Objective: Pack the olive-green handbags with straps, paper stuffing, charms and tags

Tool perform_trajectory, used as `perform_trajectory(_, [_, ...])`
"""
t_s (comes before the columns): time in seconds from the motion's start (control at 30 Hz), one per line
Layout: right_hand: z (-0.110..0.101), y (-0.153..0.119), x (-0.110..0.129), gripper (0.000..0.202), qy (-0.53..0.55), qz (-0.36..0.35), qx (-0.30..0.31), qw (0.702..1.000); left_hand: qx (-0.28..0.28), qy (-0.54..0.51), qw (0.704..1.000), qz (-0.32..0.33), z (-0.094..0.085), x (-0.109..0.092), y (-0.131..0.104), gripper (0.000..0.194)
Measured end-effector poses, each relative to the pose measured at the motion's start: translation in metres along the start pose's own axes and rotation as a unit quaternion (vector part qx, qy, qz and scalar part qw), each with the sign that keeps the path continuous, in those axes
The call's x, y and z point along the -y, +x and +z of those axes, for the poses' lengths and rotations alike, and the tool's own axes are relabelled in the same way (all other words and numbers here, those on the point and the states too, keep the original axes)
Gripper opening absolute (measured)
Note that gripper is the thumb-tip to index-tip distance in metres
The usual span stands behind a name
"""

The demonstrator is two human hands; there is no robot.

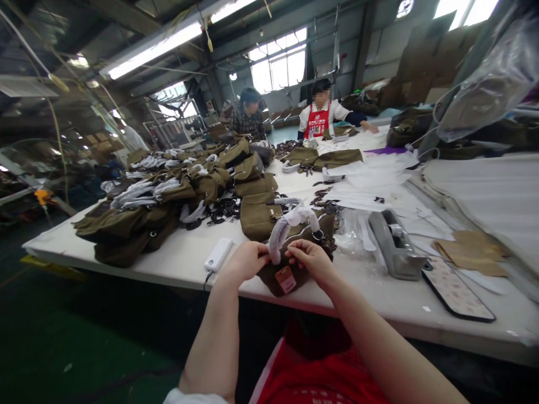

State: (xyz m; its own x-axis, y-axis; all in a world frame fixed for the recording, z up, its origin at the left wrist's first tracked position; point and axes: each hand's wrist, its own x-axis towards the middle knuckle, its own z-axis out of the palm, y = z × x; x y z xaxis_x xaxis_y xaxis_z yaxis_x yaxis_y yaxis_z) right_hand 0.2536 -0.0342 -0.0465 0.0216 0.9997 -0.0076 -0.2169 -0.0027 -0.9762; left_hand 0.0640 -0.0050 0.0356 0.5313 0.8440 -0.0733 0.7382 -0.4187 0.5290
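Note:
An olive-green handbag (269, 278) lies at the table's front edge in front of me. Its arched handle (278, 238) is wrapped in whitish film, and an orange-brown tag with a pale label (286, 280) hangs on its front. My left hand (251, 259) is closed, thumb and fingers pinching at the lower left end of the handle. Just right of that end, my right hand (310, 259) is closed in a pinch above the bag; what sits between its fingertips is too small to make out. Dark chain-like pieces (328, 241) lie beside the bag.
Piled olive bags (138, 224) cover the left. A white power bank (218, 254) with a cable lies near my left arm. At right are a grey tape dispenser (398, 247), a patterned phone (458, 289) and brown paper (471, 252). Two people stand across the table.

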Motion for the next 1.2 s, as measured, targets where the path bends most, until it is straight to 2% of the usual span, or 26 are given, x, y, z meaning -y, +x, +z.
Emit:
perform_trajectory(0.13, [0.003, 0.004, -0.004, 0.029, -0.049, -0.007, 0.01, 0.999, 0.004, 0.098, 0.995, 0.006, 0.0, -0.01, 0.007, 0.027])
perform_trajectory(0.3, [0.004, 0.006, -0.006, 0.032, -0.039, 0.003, -0.009, 0.999, -0.03, 0.065, 0.996, 0.052, 0.006, 0.0, 0.01, 0.026])
perform_trajectory(0.37, [0.005, 0.006, -0.007, 0.03, -0.037, 0.007, -0.016, 0.999, -0.046, 0.045, 0.997, 0.04, 0.01, 0.005, 0.011, 0.026])
perform_trajectory(0.47, [0.005, 0.006, -0.009, 0.028, -0.058, 0.001, -0.009, 0.998, -0.052, 0.077, 0.996, 0.012, 0.015, 0.004, 0.013, 0.027])
perform_trajectory(0.6, [0.006, 0.004, -0.011, 0.031, -0.098, -0.055, 0.038, 0.993, -0.056, 0.091, 0.994, -0.005, 0.02, -0.002, 0.017, 0.025])
perform_trajectory(0.7, [0.008, 0.003, -0.012, 0.031, -0.101, -0.091, 0.03, 0.99, -0.065, 0.039, 0.997, -0.007, 0.021, 0.0, 0.018, 0.026])
perform_trajectory(0.87, [0.009, 0.005, -0.012, 0.033, -0.042, -0.03, -0.03, 0.998, -0.091, -0.052, 0.994, -0.003, 0.026, 0.007, 0.02, 0.021])
perform_trajectory(0.97, [0.006, 0.009, -0.01, 0.034, -0.022, -0.015, -0.037, 0.999, -0.113, -0.182, 0.977, -0.008, 0.028, 0.006, 0.024, 0.02])
perform_trajectory(1.03, [0.003, 0.01, -0.008, 0.035, -0.006, -0.008, -0.042, 0.999, -0.099, -0.295, 0.95, -0.026, 0.028, 0.005, 0.029, 0.026])
perform_trajectory(1.1, [0.0, 0.011, -0.007, 0.036, 0.011, 0.0, -0.042, 0.999, -0.06, -0.364, 0.929, -0.04, 0.026, 0.004, 0.033, 0.034])
perform_trajectory(1.2, [-0.003, 0.012, -0.008, 0.039, 0.027, 0.007, -0.026, 0.999, 0.01, -0.353, 0.934, -0.063, 0.024, 0.003, 0.04, 0.034])
